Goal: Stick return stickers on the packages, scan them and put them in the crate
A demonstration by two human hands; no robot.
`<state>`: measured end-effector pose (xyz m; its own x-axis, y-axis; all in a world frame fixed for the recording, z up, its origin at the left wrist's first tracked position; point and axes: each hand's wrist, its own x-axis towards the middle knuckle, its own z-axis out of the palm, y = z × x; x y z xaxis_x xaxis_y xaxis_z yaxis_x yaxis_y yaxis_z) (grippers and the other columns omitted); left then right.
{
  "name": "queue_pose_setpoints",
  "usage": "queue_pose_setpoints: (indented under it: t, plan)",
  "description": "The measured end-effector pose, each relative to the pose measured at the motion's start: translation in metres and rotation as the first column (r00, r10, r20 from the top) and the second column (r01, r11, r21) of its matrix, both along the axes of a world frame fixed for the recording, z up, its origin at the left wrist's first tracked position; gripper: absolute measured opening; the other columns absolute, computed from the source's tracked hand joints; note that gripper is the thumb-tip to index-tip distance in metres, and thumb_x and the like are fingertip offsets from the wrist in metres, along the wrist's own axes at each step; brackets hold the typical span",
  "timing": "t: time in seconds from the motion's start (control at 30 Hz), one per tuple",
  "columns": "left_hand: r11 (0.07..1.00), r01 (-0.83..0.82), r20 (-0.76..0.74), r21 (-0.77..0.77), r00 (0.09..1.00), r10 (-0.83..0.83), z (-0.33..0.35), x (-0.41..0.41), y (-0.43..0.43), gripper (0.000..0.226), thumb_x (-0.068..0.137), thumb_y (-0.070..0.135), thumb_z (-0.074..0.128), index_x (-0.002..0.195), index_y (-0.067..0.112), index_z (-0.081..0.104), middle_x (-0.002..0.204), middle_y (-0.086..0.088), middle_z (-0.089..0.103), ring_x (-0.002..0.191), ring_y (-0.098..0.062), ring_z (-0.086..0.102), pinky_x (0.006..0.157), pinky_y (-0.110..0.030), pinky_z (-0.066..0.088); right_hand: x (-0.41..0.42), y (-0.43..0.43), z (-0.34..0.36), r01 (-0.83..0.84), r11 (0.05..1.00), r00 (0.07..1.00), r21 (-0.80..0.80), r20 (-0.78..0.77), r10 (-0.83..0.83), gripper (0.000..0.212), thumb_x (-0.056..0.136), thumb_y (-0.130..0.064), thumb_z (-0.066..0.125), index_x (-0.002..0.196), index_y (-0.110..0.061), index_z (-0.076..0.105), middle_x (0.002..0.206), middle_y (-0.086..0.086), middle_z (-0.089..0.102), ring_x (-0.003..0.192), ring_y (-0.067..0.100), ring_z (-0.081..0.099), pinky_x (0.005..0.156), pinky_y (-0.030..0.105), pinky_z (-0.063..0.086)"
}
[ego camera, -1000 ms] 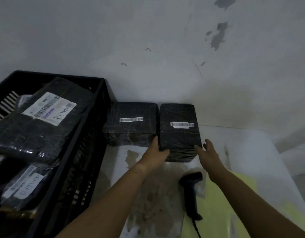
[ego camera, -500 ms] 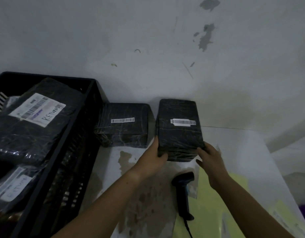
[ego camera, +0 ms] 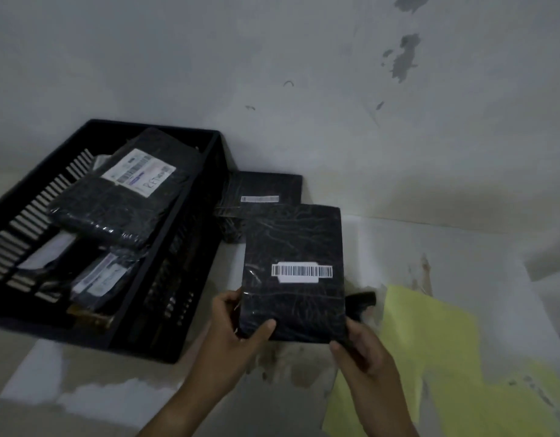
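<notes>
- While the black wrapped package point(ego camera: 292, 247) is held just right of the crate point(ego camera: 165, 310), apparently raised off the bench point(ego camera: 445, 247), its near left corner is grasped by the left hand point(ego camera: 237, 335), thumb on the upper face. Its near right corner is pinched by the right hand point(ego camera: 363, 354), so each grip is clenched on the package.
- A barcode label point(ego camera: 301, 272) is seen on the upper face. No return sticker can be made out there, so the sticking step is judged to be in hand.
- A second package point(ego camera: 262, 187) with a barcode strip is seen lying beside the crate's far right corner.
- Packages bearing large white labels are seen piled inside the crate.
- A scanner point(ego camera: 362, 299), mostly hidden behind the held package, and yellow sheets point(ego camera: 430, 342) are found further right of the crate.
- For a good result, the package should be laid flat right of the crate and one hand freed for the sticker. The barcode should be left uncovered so that it can be scanned.
</notes>
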<state>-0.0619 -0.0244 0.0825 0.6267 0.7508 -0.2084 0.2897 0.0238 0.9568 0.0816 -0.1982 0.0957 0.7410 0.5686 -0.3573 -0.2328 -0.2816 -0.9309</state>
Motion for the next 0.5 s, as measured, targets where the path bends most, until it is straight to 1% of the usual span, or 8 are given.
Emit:
queue_pose_setpoints:
  t: [0.07,0.13,0.2,0.23,0.3,0.37,0.43,0.5]
  plan:
    - [1.000,-0.008,-0.017,-0.029,1.000,0.007,-0.017,-0.022,-0.011,0.089,0.074,0.038,0.088,0.142,0.042,0.031,0.144,0.015,0.053,0.123,0.003,0.060,0.091,-0.021,0.055,-0.018,-0.011,-0.014,0.007,1.000,1.000,-0.003,0.014,-0.007,0.041,0.089,-0.006,0.068,0.124,-0.028,0.066,0.125,-0.009,0.067,0.116,0.007,0.061,0.083,0.010,0.050]
    - [0.999,0.018,-0.022,-0.046,1.000,-0.019,-0.029,-0.039,-0.021,0.109,0.069,0.053,0.089,0.152,0.055,0.018,0.151,0.022,0.046,0.133,-0.003,0.054,0.100,-0.030,0.055,-0.030,-0.021,-0.027,0.017,1.000,1.000,0.011,0.024,-0.018,0.042,0.085,0.004,0.070,0.115,-0.025,0.069,0.114,-0.008,0.073,0.111,0.008,0.065,0.081,0.007,0.050]
    - [0.998,0.047,-0.062,-0.040,0.997,-0.050,-0.036,-0.048,-0.026,0.115,0.068,0.060,0.087,0.156,0.057,0.012,0.156,0.025,0.039,0.140,-0.006,0.048,0.110,-0.042,0.050,-0.036,-0.026,-0.039,-0.014,1.000,1.000,0.001,0.017,0.014,0.042,0.084,0.008,0.070,0.109,-0.026,0.070,0.107,-0.011,0.075,0.107,0.004,0.067,0.078,0.006,0.049]
    - [0.997,0.065,-0.078,-0.030,0.995,-0.067,-0.040,-0.050,-0.027,0.115,0.069,0.062,0.086,0.156,0.057,0.012,0.157,0.026,0.036,0.142,-0.006,0.046,0.112,-0.044,0.048,-0.038,-0.026,-0.046,-0.045,0.999,0.999,-0.020,0.014,0.045,0.040,0.085,0.004,0.070,0.108,-0.027,0.070,0.108,-0.012,0.074,0.107,0.001,0.066,0.078,0.006,0.049]
    - [0.995,0.094,-0.092,-0.027,0.991,-0.096,-0.043,-0.051,-0.027,0.115,0.066,0.064,0.088,0.154,0.059,0.014,0.157,0.028,0.032,0.142,-0.004,0.044,0.111,-0.041,0.048,-0.037,-0.023,-0.056,-0.142,0.988,0.989,-0.069,0.031,0.144,0.034,0.088,-0.005,0.070,0.110,-0.031,0.068,0.112,-0.016,0.072,0.109,-0.005,0.062,0.083,0.010,0.050]
    - [0.992,0.122,-0.117,-0.030,0.985,-0.125,-0.045,-0.049,-0.027,0.113,0.063,0.063,0.090,0.148,0.063,0.016,0.149,0.034,0.037,0.137,0.002,0.046,0.109,-0.031,0.049,-0.034,-0.019,-0.060,-0.220,0.969,0.972,-0.112,0.060,0.227,0.031,0.090,-0.011,0.069,0.111,-0.033,0.067,0.111,-0.022,0.070,0.109,-0.008,0.060,0.086,0.013,0.050]
    - [0.989,0.136,-0.115,-0.049,0.983,-0.141,-0.049,-0.049,-0.026,0.111,0.067,0.052,0.090,0.148,0.057,0.015,0.140,0.038,0.046,0.131,0.006,0.051,0.108,-0.025,0.049,-0.026,-0.016,-0.057,-0.264,0.957,0.961,-0.119,0.055,0.272,0.028,0.089,-0.011,0.070,0.110,-0.031,0.067,0.107,-0.023,0.070,0.103,-0.010,0.062,0.085,0.015,0.050]
    - [0.988,0.139,-0.111,-0.065,0.983,-0.146,-0.054,-0.051,-0.025,0.113,0.070,0.044,0.089,0.153,0.047,0.013,0.137,0.036,0.052,0.130,0.003,0.055,0.106,-0.023,0.050,-0.011,-0.016,-0.053,-0.317,0.937,0.943,-0.143,0.057,0.328,0.022,0.093,-0.020,0.067,0.112,-0.030,0.065,0.108,-0.024,0.068,0.098,-0.013,0.062,0.080,0.014,0.050]
